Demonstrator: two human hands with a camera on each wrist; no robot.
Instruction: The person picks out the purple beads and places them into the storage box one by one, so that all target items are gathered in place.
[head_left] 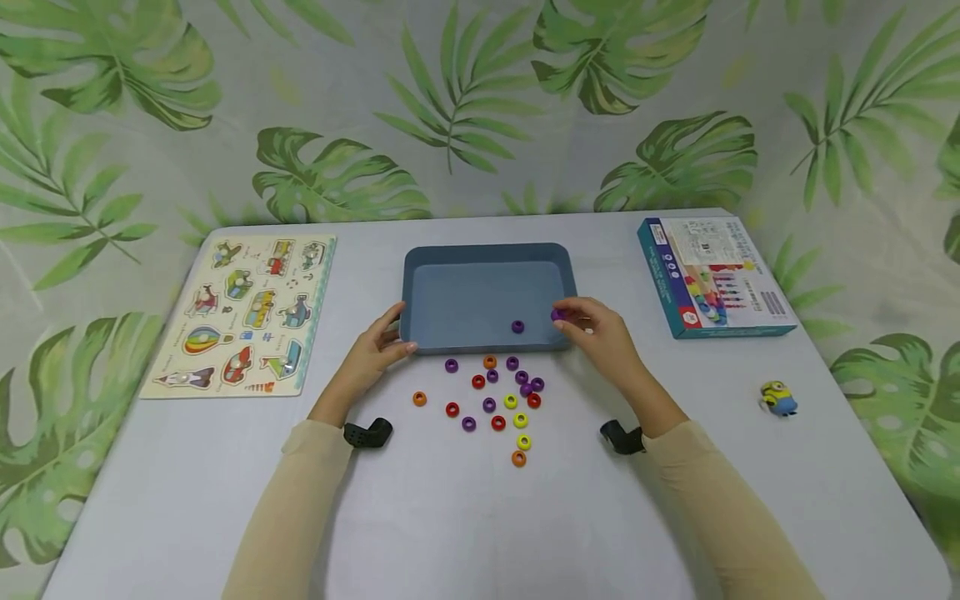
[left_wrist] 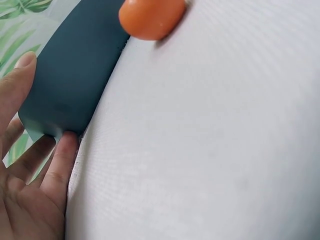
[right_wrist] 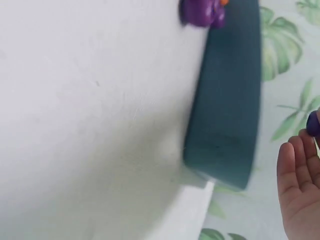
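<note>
A grey-blue rectangular tray (head_left: pixel 480 349) lies on the table. My left hand (head_left: pixel 369 353) holds its front left corner, thumb at the front and fingers along the left side; the left wrist view shows fingertips low on the tray's wall. Over the tray's right edge, my right hand (head_left: pixel 602 335) pinches a purple bead (head_left: pixel 557 315) between thumb and fingers. That bead (right_wrist: pixel 313 124) is partly cut off in the right wrist view. Another purple bead (head_left: pixel 517 327) sits inside the tray. Several loose beads in purple, red, yellow and orange, including an orange bead (head_left: pixel 419 399), lie in front of it.
A picture puzzle board (head_left: pixel 243 312) lies at the left of the table. On the right is a flat toy box (head_left: pixel 723 275), with a small yellow-and-blue figure (head_left: pixel 778 399) nearer the front. A leaf-patterned cloth (head_left: pixel 480 108) hangs behind the table.
</note>
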